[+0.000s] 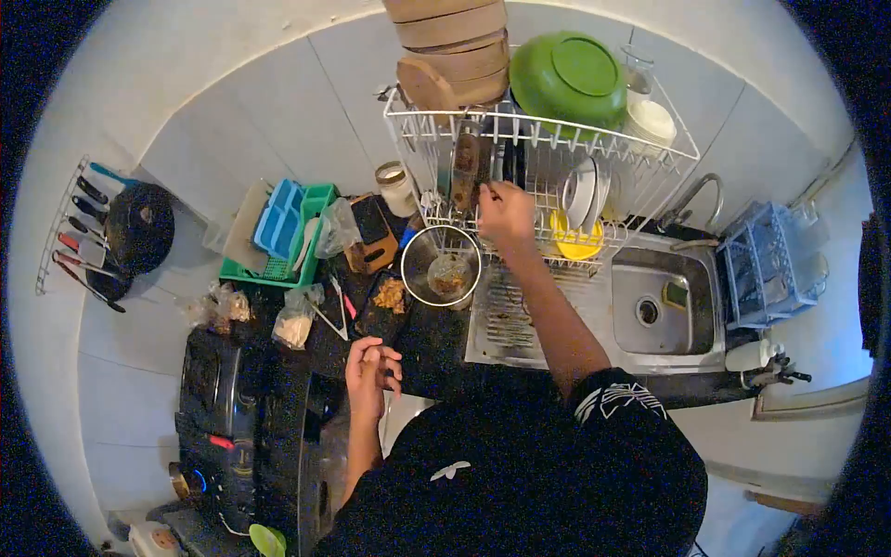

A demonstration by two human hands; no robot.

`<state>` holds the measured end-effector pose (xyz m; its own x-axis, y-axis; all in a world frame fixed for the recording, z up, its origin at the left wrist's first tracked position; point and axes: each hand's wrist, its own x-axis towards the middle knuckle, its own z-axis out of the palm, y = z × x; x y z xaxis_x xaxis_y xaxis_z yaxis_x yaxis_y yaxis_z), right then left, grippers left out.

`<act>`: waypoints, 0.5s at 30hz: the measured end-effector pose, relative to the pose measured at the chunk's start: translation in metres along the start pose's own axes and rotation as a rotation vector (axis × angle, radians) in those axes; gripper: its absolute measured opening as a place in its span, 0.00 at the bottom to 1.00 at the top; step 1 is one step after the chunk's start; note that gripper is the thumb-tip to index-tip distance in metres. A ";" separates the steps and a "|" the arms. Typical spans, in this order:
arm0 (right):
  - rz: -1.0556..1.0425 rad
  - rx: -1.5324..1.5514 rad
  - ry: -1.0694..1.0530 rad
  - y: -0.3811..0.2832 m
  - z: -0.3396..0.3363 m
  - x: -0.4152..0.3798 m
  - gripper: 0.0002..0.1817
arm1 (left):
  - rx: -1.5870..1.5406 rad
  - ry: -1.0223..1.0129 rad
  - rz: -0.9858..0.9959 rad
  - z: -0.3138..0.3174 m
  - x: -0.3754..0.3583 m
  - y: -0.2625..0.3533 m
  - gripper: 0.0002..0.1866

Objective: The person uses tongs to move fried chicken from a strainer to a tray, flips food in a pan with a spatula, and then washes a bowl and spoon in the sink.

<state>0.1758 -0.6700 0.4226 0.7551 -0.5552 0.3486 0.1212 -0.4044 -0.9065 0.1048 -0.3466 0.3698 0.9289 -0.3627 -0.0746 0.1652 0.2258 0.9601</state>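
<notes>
Metal pot; dark kitchen counter

Dim light; bluish glare right; fisheye-bent, blackened edges.

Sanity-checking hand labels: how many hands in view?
2. Right hand at the front of the white wire rack; left hand near the counter's front edge, before the black tray of food. No others visible.

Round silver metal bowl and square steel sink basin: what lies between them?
Between the bowl and the basin lies the ridged steel drainboard, with the right forearm reaching across above it, in the head view.
</notes>
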 end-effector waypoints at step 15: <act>-0.346 -0.202 0.210 -0.040 -0.092 -0.148 0.03 | -0.035 -0.175 -0.057 0.011 0.012 -0.003 0.15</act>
<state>0.0001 -0.6386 0.4288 0.5430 -0.4895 0.6823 0.1997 -0.7139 -0.6712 0.1120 -0.3617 0.3685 0.8464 -0.5269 -0.0778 0.2302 0.2302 0.9455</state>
